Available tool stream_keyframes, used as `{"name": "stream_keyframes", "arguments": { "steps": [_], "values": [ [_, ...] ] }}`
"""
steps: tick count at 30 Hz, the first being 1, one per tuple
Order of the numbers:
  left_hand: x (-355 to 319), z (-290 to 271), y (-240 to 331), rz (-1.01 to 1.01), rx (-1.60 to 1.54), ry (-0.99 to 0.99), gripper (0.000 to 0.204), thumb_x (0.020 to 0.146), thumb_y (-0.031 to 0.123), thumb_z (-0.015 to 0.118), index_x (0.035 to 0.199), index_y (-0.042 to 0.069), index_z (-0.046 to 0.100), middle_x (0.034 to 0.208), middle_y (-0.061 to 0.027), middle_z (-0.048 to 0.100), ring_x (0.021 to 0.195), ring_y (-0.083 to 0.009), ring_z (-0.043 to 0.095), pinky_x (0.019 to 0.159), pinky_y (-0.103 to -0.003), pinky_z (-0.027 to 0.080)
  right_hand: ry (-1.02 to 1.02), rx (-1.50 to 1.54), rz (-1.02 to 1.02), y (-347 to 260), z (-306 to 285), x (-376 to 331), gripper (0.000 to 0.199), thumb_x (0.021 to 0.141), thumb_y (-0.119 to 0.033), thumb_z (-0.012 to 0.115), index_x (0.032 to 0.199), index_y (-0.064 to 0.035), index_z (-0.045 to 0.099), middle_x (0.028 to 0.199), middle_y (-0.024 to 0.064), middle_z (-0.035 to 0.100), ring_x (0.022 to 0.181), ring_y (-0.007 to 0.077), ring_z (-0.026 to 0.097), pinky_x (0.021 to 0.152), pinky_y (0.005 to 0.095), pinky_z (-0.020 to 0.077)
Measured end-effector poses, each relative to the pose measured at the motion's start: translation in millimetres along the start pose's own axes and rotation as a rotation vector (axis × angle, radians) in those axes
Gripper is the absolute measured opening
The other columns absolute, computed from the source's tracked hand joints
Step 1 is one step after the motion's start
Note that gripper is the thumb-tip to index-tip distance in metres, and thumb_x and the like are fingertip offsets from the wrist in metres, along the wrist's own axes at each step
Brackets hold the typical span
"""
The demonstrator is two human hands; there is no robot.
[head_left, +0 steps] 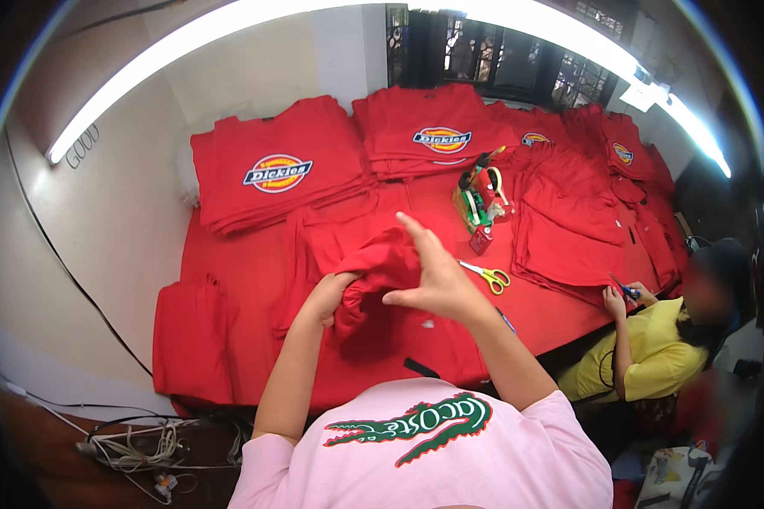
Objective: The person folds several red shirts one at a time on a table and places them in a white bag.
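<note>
A bunched red T-shirt [373, 263] lies on the red table in front of me. My left hand [329, 297] is shut on a fold of it at its lower left. My right hand [433, 271] sits on the cloth's right side, pinching it with the thumb while the forefinger points up and away. The shirt's lower part spreads flat toward my chest.
Stacks of red printed shirts [276, 170] [433, 127] line the table's far side, with more heaped at right [569, 212]. Yellow-handled scissors [488, 274] lie right of my hand, and a tape dispenser [480, 199] stands beyond. A person in yellow [645, 348] works at the right edge. Cables [136, 445] lie on the floor.
</note>
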State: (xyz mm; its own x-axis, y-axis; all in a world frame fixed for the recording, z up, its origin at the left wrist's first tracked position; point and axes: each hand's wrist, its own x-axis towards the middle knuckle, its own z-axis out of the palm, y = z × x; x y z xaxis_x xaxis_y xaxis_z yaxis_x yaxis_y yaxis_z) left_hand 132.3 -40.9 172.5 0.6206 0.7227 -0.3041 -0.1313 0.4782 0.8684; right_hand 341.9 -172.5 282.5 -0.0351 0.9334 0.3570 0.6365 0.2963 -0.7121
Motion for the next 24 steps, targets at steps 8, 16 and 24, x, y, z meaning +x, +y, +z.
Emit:
{"name": "stream_keyframes", "arguments": {
  "steps": [8,16,24],
  "values": [
    [-82,45,89,0.317,-0.206,-0.475,0.057,0.082,0.014,0.081,0.132,-0.004,0.059,0.122,-0.0120,0.072,0.109,-0.0210,0.073,0.093,-0.039,0.062,-0.009,-0.488,0.452,180,62,-29,0.070,0.088,-0.019,0.074,0.153,-0.0113,0.049,0.142,0.0191,0.060,0.132,0.0417,0.058,0.109,0.0533,0.0473],
    [-40,-20,-23,0.062,0.363,-0.136,0.051,0.073,0.010,0.085,0.121,0.001,0.070,0.117,-0.0120,0.074,0.104,-0.0212,0.071,0.091,-0.035,0.056,-0.556,1.518,0.358,21,36,23,0.040,0.102,-0.022,0.058,0.136,-0.0007,0.061,0.132,0.0120,0.070,0.121,0.0273,0.068,0.106,0.0425,0.0531],
    [-68,14,-56,0.212,0.232,-0.111,0.046,0.075,0.012,0.081,0.118,0.000,0.070,0.112,-0.0151,0.074,0.101,-0.0252,0.071,0.089,-0.036,0.055,-0.613,2.275,-0.026,-92,32,17,0.060,0.099,-0.034,0.063,0.147,0.0012,0.050,0.146,0.0188,0.060,0.135,0.0337,0.059,0.119,0.0507,0.0429]
  ]
}}
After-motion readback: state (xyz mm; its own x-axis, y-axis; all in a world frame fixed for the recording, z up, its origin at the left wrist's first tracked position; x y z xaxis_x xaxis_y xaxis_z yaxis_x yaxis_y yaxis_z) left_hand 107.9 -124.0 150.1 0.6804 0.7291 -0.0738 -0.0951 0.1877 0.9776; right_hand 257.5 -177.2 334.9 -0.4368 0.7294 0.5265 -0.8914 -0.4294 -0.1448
